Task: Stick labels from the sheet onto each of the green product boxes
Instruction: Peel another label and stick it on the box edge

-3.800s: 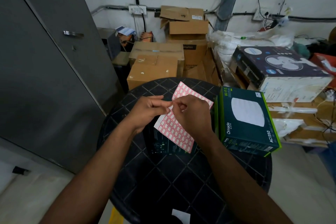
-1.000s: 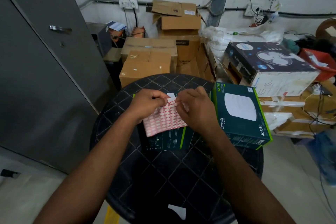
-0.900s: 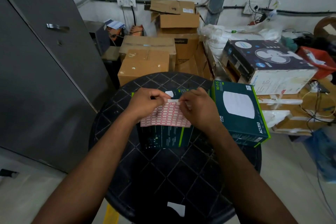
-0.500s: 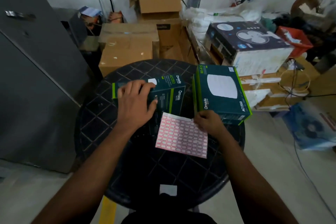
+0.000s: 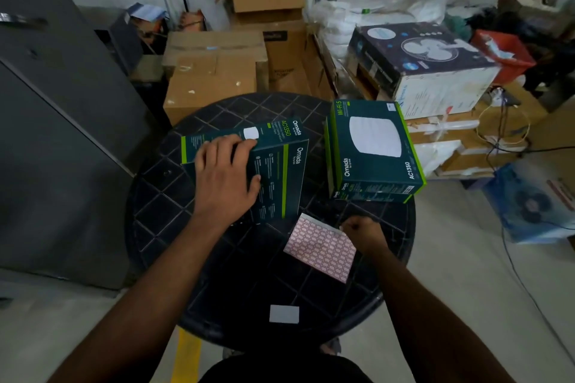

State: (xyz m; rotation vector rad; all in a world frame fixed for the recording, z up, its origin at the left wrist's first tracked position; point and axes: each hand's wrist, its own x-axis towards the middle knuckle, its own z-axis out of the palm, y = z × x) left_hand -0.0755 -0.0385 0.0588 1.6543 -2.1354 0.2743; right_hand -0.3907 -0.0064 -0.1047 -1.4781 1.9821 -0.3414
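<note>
L hand (image 5: 225,179) lies flat w/ fingers spread on the tilted green Omada box (image 5: 249,168), at approx 10 o'clock on the round black table (image 5: 217,274); a white label (image 5: 250,133) sits on its upper face just past the fingertips. R hand (image 5: 361,232) pinches the far R corner of the label sheet (image 5: 320,247), which lies flat at approx 4 o'clock, long axis running 11-to-5. Second green box stack (image 5: 375,149) sits at 2 o'clock, directly beyond the R hand, so R is nearer it; that stack looks like the next target. Vs half a sec ago: the sheet has slid nearer the table's R edge, L hand keeps pressing the same box.
</note>
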